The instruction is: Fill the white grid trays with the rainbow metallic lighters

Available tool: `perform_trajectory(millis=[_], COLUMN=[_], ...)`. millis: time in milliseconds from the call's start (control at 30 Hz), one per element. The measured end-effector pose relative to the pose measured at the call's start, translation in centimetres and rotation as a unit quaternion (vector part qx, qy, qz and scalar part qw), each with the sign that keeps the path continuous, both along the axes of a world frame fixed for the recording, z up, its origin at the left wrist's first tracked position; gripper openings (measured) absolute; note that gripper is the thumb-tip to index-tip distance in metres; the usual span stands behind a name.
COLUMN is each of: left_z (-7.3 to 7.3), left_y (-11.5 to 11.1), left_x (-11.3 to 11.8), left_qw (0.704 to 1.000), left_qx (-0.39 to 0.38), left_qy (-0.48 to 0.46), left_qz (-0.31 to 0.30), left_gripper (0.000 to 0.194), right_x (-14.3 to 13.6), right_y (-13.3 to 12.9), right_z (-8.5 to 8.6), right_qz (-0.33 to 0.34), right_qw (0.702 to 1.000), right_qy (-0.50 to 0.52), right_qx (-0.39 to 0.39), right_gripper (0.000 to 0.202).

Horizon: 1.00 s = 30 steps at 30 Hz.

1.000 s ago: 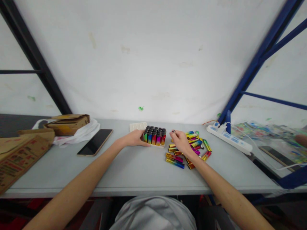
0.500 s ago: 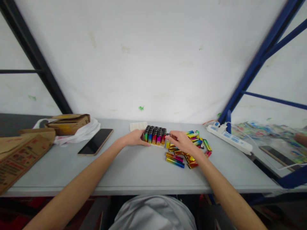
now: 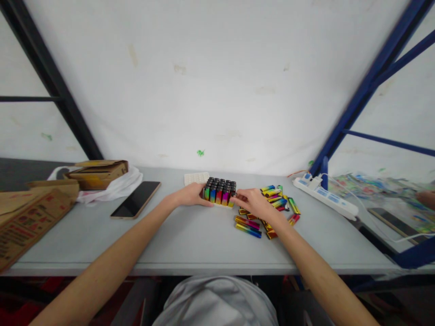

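Shiny rainbow-coloured lighters with black tops stand upright in tight rows in a low white tray. My left hand grips the left side of this block, thumb along the front and fingers behind. At the front right corner, my right hand pinches a lighter by its top; its lower part shows against the tray's corner. Loose lighters lie in a heap beside and beneath my right hand, partly hidden by it.
Behind my left hand lies a white gridded tray. A phone, cardboard boxes and a white plastic bag are on the left. To the right sit a power strip with cables and another phone. Part of another person's hand shows at the right edge.
My right hand has moved slightly left, bringing a lighter from beside the tray to its front right corner. The left hand keeps its grip on the block.
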State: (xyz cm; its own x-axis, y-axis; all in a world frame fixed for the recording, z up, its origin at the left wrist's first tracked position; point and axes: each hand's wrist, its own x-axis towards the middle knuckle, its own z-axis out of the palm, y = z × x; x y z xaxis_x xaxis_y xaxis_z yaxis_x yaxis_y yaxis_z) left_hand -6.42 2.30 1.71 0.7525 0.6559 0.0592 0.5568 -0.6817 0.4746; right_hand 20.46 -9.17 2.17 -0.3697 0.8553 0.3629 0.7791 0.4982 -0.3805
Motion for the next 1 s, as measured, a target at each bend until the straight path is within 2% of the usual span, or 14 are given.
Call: perform_trajectory(millis=[133,300,433,567,667,800,900,1000], left_z=[-0.1,-0.1,-0.5,-0.9,-1.1,-1.4,-1.3,-0.7], left_y=[0.1,0.2,0.5,0.8,0.6,0.4,0.8,1.6], left_x=[0.0,-0.1,-0.2,-0.3,-0.1,1.3,3.0,5.0], left_qw=[1.000,1.000,1.000,1.000,1.000,0.996,0.993,0.995], left_qx=[0.007,0.002,-0.002,0.000,0.015,0.071,0.085,0.057], left_qy=[0.001,0.008,0.014,0.008,0.015,0.042,0.061,0.067], left_qz=[-0.002,0.003,-0.013,-0.010,-0.007,0.037,0.056,0.047], left_gripper=[0.076,0.074,0.066,0.068,0.068,0.072,0.071,0.064], right_x=[-0.4,0.1,3.0,7.9,10.8,12.0,11.8,11.8], right_y=[0.3,0.0,0.7,2.3,3.3,3.9,4.1,4.3], right_z=[-0.3,0.2,0.5,-0.6,-2.1,-3.4,-3.4,-3.3], right_qz=[-0.011,-0.025,-0.114,-0.211,-0.241,-0.231,-0.231,-0.243], right_qw=[1.000,0.999,0.990,0.970,0.963,0.957,0.956,0.953], right_qy=[-0.016,-0.046,-0.053,-0.063,-0.109,-0.160,-0.163,-0.167], right_qx=[0.003,-0.004,0.056,0.106,0.054,-0.069,-0.076,-0.069], right_gripper=[0.035,0.045,0.052,0.033,0.038,0.040,0.039,0.036])
